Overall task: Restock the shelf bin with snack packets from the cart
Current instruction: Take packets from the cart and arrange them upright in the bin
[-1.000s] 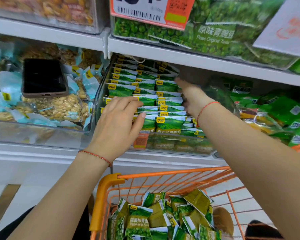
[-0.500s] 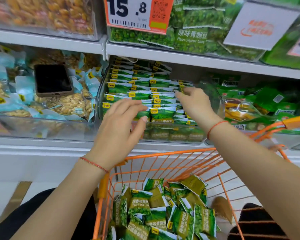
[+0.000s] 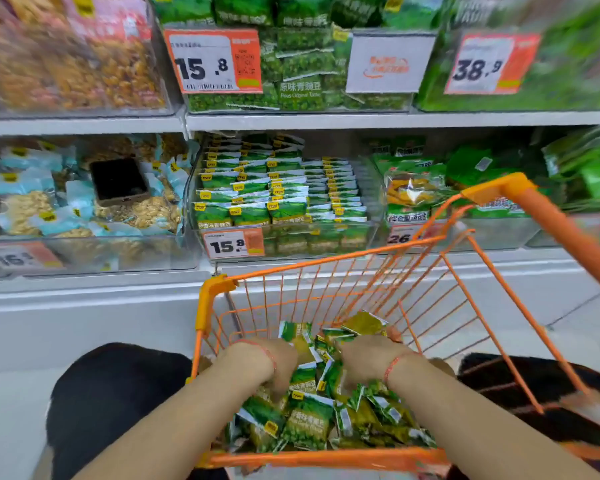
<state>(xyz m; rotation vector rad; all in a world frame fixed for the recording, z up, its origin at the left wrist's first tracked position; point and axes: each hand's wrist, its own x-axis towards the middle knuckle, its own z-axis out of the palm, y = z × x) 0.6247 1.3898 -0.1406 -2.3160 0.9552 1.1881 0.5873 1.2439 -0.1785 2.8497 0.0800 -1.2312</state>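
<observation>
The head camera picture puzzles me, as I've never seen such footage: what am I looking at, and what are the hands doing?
There is no machine here. A person wears a wide-angle camera on the head, so you look forward and down along their own arms. In front stands a shop shelf. The clear shelf bin in the middle holds neat rows of green snack packets, with a price tag reading 15.8. A dark phone lies on the nut packets in the bin to the left. Below is an orange wire cart with a loose heap of cart packets. The left hand and the right hand reach down into that heap. Their fingers are buried, so whether they grip anything cannot be told.
</observation>
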